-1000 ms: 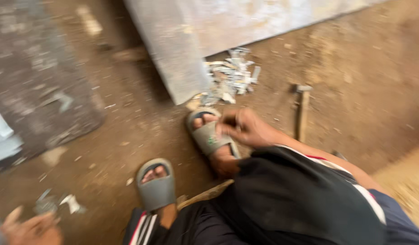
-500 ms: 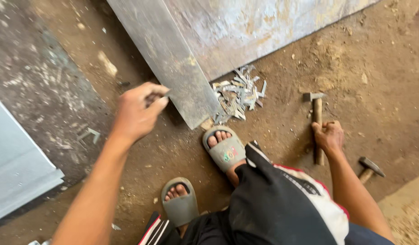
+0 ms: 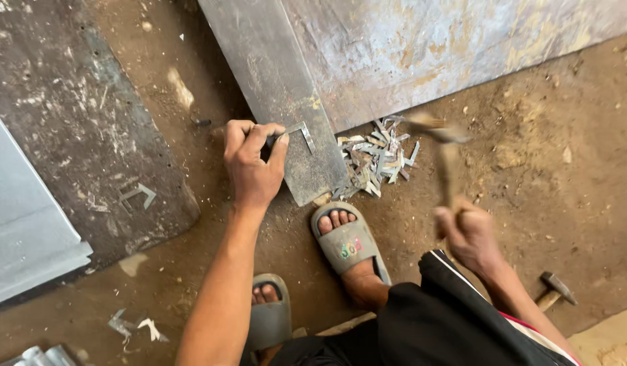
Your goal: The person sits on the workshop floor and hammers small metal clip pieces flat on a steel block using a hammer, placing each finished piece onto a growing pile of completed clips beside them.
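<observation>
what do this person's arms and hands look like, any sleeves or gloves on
Both arms are bare to the frame edge: no sleeves, gloves, watch or rings visible. The left hand shows clearly, with short nails on the fingers. The right hand is motion-blurred, so finer detail is unclear.

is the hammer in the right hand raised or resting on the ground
Raised. The right hand grips the hammer by its handle, its blurred head up beside the scrap pile, not touching the metal strip.

At my twelve o'clock, a dull grey metal sheet [image 3: 279,102], scratched and matt; the bent clip [image 3: 301,133] on it looks like bare metal too. Pale, shiny metal offcuts [image 3: 374,157] at one o'clock on rough packed earth [image 3: 544,183]; hammer [image 3: 449,163] handle looks wooden, blurred.
</observation>
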Tool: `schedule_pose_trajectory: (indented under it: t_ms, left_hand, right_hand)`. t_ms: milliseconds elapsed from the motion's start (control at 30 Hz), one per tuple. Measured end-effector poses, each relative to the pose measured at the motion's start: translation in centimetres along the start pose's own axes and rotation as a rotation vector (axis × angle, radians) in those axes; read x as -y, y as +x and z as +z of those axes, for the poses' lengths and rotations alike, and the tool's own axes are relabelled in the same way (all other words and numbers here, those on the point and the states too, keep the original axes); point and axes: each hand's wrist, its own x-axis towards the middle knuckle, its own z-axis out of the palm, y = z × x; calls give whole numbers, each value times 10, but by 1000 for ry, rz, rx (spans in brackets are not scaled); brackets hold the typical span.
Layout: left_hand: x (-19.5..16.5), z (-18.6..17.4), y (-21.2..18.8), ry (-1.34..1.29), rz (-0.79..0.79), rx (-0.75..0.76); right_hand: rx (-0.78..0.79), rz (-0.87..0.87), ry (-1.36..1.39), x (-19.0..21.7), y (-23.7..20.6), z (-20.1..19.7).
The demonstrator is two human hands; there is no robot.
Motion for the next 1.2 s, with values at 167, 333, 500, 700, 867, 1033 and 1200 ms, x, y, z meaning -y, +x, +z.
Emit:
schedule_pose_trajectory:
  t_ms: [167,333,500,700,867,1033,1200]
  left_hand:
    - [12,-4,16,-2,12,-71]
    - [16,-7,14,-66,-54,-79]
    - [16,-4,17,-72,-99,-43]
    - [14,-7,20,-28,-35,-44]
    - [12,-8,21,-27,-35,-46]
    - [14,-9,18,-9,-62,-5]
    - [13,-3,15,227,10,9]
  right_hand:
    - [106,-99,-134,67,47,29]
    - [198,-336,-285,102,74,51]
    - [171,-352,-300,108,81,53]
    - [179,-316,-455,93,65,58]
    - [147,-251,-516,78,55,58]
    - [102,-226,-370,76,44,55]
    - [142,-217,-540,67,43,48]
